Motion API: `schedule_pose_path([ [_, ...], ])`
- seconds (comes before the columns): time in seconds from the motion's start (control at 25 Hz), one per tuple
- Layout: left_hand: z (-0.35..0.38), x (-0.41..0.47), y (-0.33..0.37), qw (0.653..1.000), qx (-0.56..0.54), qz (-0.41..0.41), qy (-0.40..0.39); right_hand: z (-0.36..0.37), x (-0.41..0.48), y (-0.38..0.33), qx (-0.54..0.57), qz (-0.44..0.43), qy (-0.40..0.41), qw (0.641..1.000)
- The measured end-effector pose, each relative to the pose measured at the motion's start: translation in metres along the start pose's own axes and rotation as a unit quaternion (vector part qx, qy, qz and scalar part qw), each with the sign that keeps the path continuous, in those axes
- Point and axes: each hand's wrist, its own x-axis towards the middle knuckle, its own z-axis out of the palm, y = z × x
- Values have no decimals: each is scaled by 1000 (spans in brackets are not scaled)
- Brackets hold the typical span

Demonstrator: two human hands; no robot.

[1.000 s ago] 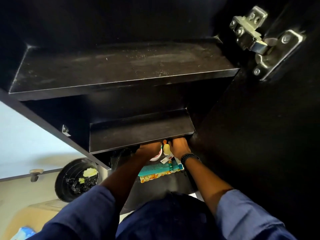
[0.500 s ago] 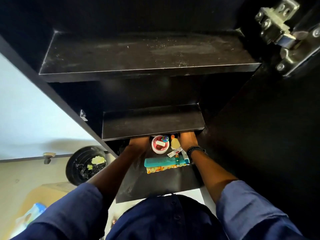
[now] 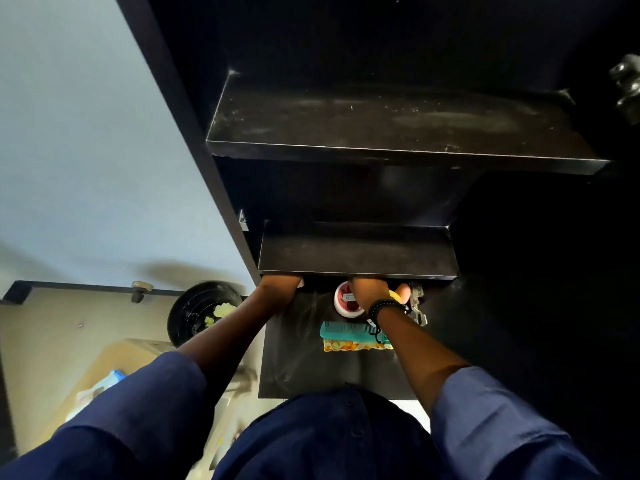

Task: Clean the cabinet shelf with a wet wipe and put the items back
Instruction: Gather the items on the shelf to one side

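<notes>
Black lowest shelf (image 3: 301, 362), beside a pale-blue wall (image 3: 86, 133), carried a teal comb (image 3: 346, 330) and red tub (image 3: 346, 304) toward its right edge; left hand (image 3: 278, 289) and right hand (image 3: 372, 292) reached in, fingers hidden, grasp untellable.

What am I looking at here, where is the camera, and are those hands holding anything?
There is no machine here. A person wears one wide-angle camera on the head, so you look down past their blue sleeves into a dark cabinet. Every picture comes from that one camera.

The left hand and the right hand, which wears a dark beaded bracelet, both reach in under the middle shelf. The shelf's edge hides their fingers, so I cannot tell whether either hand holds anything.

On the bottom shelf a teal comb lies along a flowered cloth. A round red-and-white tub sits just beside the right hand. The top shelf looks dusty. On the floor to the left of the cabinet stands a black bin.
</notes>
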Motion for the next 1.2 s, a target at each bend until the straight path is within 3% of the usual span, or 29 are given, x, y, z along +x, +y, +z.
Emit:
schedule_pose_path([
  [0.12, 0, 1, -3, 1000, -4, 10, 14, -3, 4, -10, -4, -27, 38, 999],
  [0.32, 7, 4, -4, 999, 10, 23, 49, 17, 14, -21, 80, -53, 6, 995],
  [0.4, 5, -1, 0, 997, -30, 29, 72, 21, 17, -28, 121, -43, -27, 991],
  [0.52, 6, -6, -2, 985, -153, 34, 76, 16, 8, -38, 155, -48, 13, 987],
  [0.68, 7, -17, 6, 996, -63, -6, 67, 18, 11, -41, 135, -74, 18, 988],
  [0.84, 6, -30, 9, 989, 126, 14, 72, 21, 9, -40, 129, -104, 11, 986],
  [1.08, 31, -48, 2, 982, 95, 91, 139, 27, 1, -22, 154, -51, 56, 985],
  [1.2, 50, -48, 1, 985, 77, 109, 111, 33, -8, 2, 119, -10, 80, 990],
])
